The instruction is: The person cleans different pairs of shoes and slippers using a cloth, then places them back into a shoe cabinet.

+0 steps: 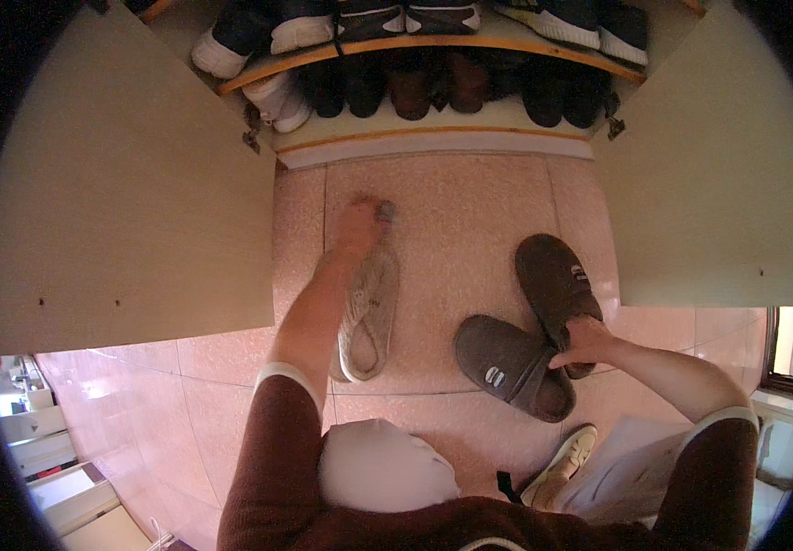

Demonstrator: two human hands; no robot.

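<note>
My right hand (586,342) grips a pair of dark brown closed-toe slippers at their inner edges. One slipper (551,275) points toward the cabinet and the other slipper (503,361) lies angled to its left; each bears a small pale badge. My left hand (362,224) is blurred, stretched out above the floor tiles just beyond a beige slipper (369,317). Something small and dark shows at its fingers, but I cannot tell what it is or whether it is held. The beige slipper partly covers another pale sole beneath or beside it.
Ahead stands a cabinet with shoes on its upper shelf (437,43) and lower shelf (437,131). Its left door (134,186) and right door (713,165) stand wide on both sides. My own shoe (565,461) is at the lower right. White drawers (45,441) show at the far left.
</note>
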